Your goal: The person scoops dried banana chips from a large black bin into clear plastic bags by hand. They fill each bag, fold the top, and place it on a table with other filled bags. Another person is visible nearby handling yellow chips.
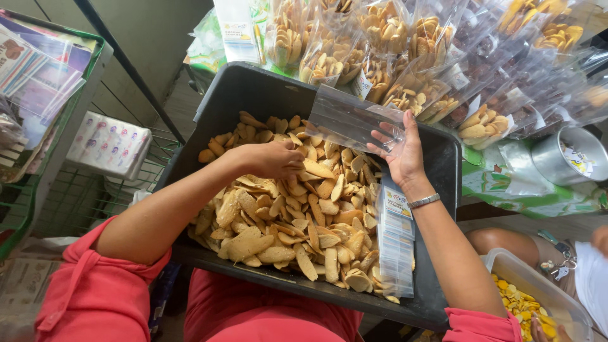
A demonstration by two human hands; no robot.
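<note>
clear bag (351, 117) in right hand (402, 155), labels (398, 240) below.

The person wears a coral-red top with short sleeves that end above the elbows, the cloth bunched and creased at the left sleeve (95, 288) and showing only as a folded edge at the right sleeve (481, 324). Matching coral-red cloth covers the lap. Both forearms are bare. A thin silver-coloured bracelet (424, 201) circles the right wrist.
</note>
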